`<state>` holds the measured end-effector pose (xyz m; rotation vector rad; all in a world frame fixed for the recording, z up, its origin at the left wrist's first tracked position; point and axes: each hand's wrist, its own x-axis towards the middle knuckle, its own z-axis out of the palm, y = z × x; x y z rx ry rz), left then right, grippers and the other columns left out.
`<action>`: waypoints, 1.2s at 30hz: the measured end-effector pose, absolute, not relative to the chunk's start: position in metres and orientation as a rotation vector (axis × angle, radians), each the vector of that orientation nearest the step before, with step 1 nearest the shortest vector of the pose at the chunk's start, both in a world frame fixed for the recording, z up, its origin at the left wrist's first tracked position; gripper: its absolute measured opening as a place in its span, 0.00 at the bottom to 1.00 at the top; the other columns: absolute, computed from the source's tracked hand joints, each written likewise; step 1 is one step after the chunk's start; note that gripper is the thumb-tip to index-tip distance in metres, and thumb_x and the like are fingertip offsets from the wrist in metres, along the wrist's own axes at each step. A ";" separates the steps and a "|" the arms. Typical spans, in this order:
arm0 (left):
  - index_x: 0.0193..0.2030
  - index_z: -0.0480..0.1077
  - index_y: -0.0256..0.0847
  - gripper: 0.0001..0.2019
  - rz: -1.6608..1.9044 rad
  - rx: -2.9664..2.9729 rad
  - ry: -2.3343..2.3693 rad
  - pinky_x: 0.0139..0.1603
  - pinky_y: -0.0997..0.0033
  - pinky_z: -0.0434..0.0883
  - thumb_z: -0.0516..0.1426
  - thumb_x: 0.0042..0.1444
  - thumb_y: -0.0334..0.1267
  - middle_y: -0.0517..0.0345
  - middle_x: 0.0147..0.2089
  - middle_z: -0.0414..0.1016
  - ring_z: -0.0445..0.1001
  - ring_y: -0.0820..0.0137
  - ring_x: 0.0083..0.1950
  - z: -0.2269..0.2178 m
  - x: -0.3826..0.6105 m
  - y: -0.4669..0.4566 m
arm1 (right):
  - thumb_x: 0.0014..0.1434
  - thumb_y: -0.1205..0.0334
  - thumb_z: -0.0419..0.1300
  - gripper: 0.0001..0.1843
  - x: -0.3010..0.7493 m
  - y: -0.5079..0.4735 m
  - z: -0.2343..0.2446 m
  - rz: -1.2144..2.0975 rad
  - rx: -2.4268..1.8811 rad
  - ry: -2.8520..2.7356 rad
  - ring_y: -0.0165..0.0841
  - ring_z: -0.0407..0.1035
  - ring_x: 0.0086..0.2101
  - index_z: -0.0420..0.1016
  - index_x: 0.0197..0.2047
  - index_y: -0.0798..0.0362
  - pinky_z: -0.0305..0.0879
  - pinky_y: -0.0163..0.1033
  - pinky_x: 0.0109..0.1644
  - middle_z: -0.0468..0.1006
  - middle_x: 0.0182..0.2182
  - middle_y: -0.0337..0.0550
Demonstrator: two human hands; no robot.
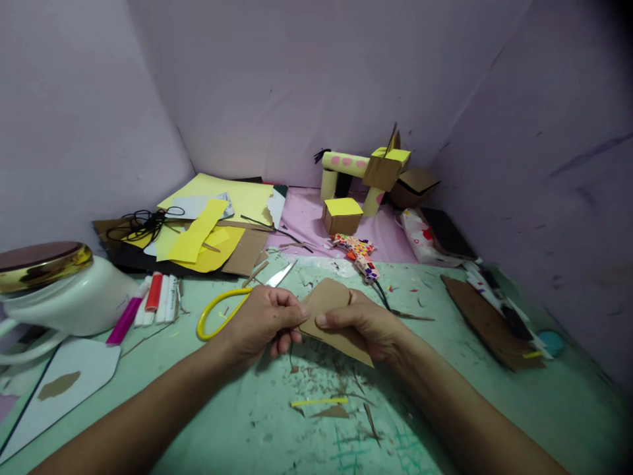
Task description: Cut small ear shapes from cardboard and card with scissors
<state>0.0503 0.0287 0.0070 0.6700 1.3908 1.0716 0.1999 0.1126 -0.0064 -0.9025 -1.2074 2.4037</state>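
Note:
A small piece of brown cardboard [333, 300] is held up between both hands over the table. My right hand [368, 320] grips it from the right, thumb pressed flat on its face. At its left edge, my left hand [270, 316] pinches it between thumb and fingers. Scissors with yellow handles [210, 310] lie just behind my left hand, their blades pointing away to the right. Brown scraps and a thin yellow strip [319, 401] are scattered on the green table [222, 422] below the hands.
At the back stands a cardboard animal figure [383, 168] beside a small yellow-topped box [342, 218]. Yellow paper sheets [212, 237] are piled at back left. Markers [153, 300] and a white pot [84, 303] are on the left. A brown cardboard sheet [484, 323] lies right.

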 end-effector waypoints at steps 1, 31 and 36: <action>0.20 0.67 0.38 0.10 1.070 0.669 1.395 0.07 0.86 0.54 0.62 0.41 0.39 0.62 0.12 0.70 0.60 0.81 0.09 0.007 0.050 0.029 | 0.34 0.71 0.67 0.15 0.200 0.112 -0.006 2.405 -0.898 -1.201 0.32 0.71 0.24 0.76 0.31 0.57 0.65 0.35 0.29 0.79 0.24 0.40; 0.21 0.65 0.38 0.08 1.015 0.739 1.474 0.07 0.86 0.57 0.59 0.45 0.36 0.65 0.12 0.69 0.60 0.82 0.10 0.010 0.050 0.029 | 0.32 0.72 0.68 0.17 0.199 0.112 -0.005 2.390 -0.910 -1.220 0.30 0.68 0.24 0.74 0.31 0.56 0.63 0.34 0.30 0.77 0.24 0.38; 0.21 0.65 0.38 0.08 1.007 0.743 1.486 0.07 0.86 0.56 0.58 0.47 0.34 0.66 0.12 0.69 0.60 0.82 0.09 0.010 0.050 0.029 | 0.33 0.72 0.68 0.17 0.199 0.111 -0.004 2.394 -0.896 -1.221 0.30 0.69 0.25 0.74 0.31 0.57 0.63 0.34 0.30 0.77 0.24 0.38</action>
